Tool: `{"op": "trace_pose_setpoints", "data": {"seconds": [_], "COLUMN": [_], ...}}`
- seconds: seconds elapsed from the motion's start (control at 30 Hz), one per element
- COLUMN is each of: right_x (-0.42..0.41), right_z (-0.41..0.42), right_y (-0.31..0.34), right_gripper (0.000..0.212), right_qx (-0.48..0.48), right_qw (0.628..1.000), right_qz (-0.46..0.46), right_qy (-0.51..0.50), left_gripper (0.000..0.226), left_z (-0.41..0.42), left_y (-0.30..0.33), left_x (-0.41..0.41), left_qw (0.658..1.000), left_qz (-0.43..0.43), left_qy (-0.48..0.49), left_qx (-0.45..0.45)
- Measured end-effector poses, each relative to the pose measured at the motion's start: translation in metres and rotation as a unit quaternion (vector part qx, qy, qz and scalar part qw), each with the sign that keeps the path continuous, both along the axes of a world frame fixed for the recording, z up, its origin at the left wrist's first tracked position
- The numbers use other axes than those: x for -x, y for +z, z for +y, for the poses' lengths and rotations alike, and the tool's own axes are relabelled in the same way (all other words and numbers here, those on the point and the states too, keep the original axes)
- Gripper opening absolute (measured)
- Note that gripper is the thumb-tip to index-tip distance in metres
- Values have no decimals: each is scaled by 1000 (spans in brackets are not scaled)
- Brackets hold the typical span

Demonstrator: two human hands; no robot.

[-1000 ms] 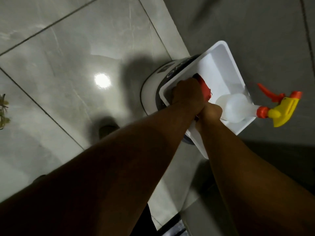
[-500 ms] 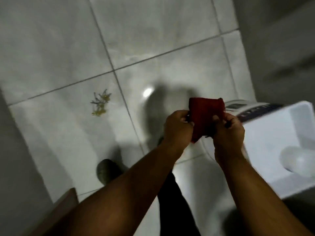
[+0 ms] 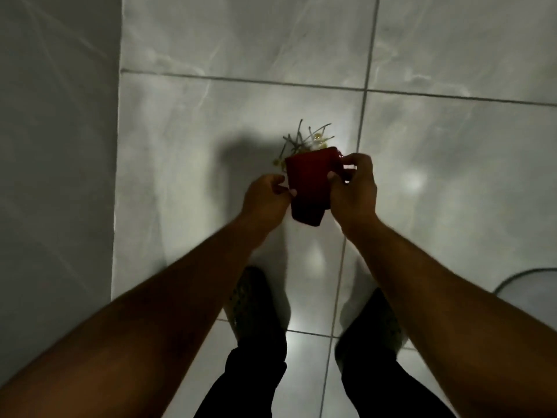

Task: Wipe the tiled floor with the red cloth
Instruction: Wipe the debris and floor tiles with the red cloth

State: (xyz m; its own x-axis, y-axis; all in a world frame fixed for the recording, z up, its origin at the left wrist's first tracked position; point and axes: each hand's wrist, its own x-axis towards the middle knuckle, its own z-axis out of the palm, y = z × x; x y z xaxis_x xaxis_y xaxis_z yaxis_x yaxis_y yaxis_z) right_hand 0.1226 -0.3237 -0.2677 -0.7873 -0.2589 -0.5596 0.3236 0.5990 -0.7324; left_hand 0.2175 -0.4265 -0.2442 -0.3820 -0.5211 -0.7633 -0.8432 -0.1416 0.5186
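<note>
Your outstretched arms hold a folded dark red cloth (image 3: 307,188) above the glossy grey tiled floor (image 3: 241,40). Right hand (image 3: 352,191) fingers clamp its edge; left hand (image 3: 265,197) fingertips pinch the other side.

No legible text or labels anywhere.

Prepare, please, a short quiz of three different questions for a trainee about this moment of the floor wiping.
1. True or false: the red cloth already lies flat on the tiled floor.
2. Which hand has a grip on the cloth? A) only the left hand B) only the right hand C) both
3. Fill in: just beyond the cloth, a small heap of ___ lies on the tile.

Key: 1 false, it is held up above the floor; 2 C; 3 plant stems.
</note>
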Motion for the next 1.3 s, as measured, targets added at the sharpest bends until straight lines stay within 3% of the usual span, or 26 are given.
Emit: {"op": "trace_pose_setpoints", "data": {"seconds": [0.07, 0.17, 0.27, 0.37, 0.53, 0.77, 0.97, 1.07, 1.2, 1.3], "right_x": [-3, -1, -2, -16, -43, -7, 45, 34, 22, 49], "right_z": [-10, -9, 1, -1, -9, 29, -46, -61, -10, 2], "right_y": [-33, -77, -96, -104, -129, -135, -151, -153, -141, -141], "right_gripper": [21, 27, 40, 52, 64, 65, 63, 62, 64, 65], "right_qx": [-18, -88, -204, -190, -230, -244, -259, -219, -190, -209], "right_qw": [998, 983, 927, 866, 809, 820, 851, 832, 777, 777], "right_qz": [25, 80, 199, 286, 261, 239, 251, 282, 281, 272], "right_qy": [46, 139, 243, 363, 474, 460, 381, 424, 530, 529], "left_gripper": [57, 71, 77, 80, 83, 82, 82, 82, 85, 87], "left_z": [-27, -69, -99, -110, -121, -122, -126, -129, -128, -128], "left_y": [-34, -76, -105, -126, -157, -176, -186, -189, -184, -184], "left_x": [-21, -62, -97, -107, -96, -98, -106, -109, -109, -114], "left_qw": [991, 949, 896, 861, 843, 860, 849, 845, 853, 857], "left_qz": [-53, -121, -159, -154, -142, -127, -109, -105, -107, -96], "left_qy": [-96, -215, -301, -352, -387, -358, -363, -368, -366, -358], "left_qx": [72, 195, 287, 333, 346, 340, 369, 373, 357, 358]}}
